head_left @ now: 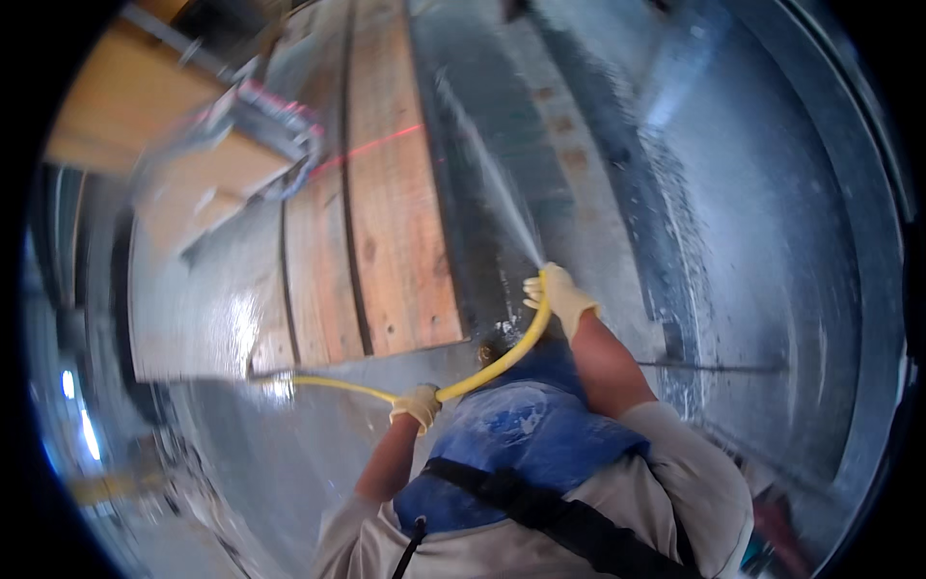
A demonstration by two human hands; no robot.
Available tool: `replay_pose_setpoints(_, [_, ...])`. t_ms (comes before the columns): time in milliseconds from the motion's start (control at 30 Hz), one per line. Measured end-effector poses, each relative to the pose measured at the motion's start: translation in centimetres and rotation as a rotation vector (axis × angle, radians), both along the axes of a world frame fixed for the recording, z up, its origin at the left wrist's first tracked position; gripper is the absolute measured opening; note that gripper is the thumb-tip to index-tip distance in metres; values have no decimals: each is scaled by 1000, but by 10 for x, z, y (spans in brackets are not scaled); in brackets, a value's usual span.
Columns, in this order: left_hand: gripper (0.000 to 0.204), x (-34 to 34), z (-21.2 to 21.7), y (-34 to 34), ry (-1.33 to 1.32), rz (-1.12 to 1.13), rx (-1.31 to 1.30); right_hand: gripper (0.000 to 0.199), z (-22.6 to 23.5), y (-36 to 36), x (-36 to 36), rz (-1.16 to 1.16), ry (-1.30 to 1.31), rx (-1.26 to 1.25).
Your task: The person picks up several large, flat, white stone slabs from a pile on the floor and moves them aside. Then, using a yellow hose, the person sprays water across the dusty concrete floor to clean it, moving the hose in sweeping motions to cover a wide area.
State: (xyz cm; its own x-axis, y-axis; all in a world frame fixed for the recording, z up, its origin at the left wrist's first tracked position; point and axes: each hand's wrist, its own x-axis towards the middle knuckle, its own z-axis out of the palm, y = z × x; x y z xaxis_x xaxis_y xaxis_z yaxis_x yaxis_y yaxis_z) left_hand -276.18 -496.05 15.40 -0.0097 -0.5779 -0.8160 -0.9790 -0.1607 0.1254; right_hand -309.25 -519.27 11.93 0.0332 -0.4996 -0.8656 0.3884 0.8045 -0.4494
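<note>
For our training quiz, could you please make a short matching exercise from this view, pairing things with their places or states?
Things:
1. Thin yellow rubber hose
2. Gloved right hand
3. Gloved left hand
4. Orange-brown wooden boards

States:
A. Grips the hose lower down
B. Lie wet, crossed by a red line
C. Holds the spraying end
D. Runs between both hands

Pairs: 1-D, 2-C, 3-A, 4-B

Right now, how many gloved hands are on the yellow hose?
2. Right hand grips the yellow hose at its spraying end; left hand holds it lower down, near the blue apron.
</note>
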Motion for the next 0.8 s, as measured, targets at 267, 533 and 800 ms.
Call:
replay_pose_setpoints(267, [6,-2,-6,18,-82,-117,-238,58,-117,60,-53,-14,-119,157])
replay_pose_setpoints(533, [11,-24,-63,69,-134,182,-33,32,-231,133,-121,312,-301,365])
replay_pose_setpoints(800, [18,-6,-105,153,-112,468,131,33,-186,140,-44,494,-17,364])
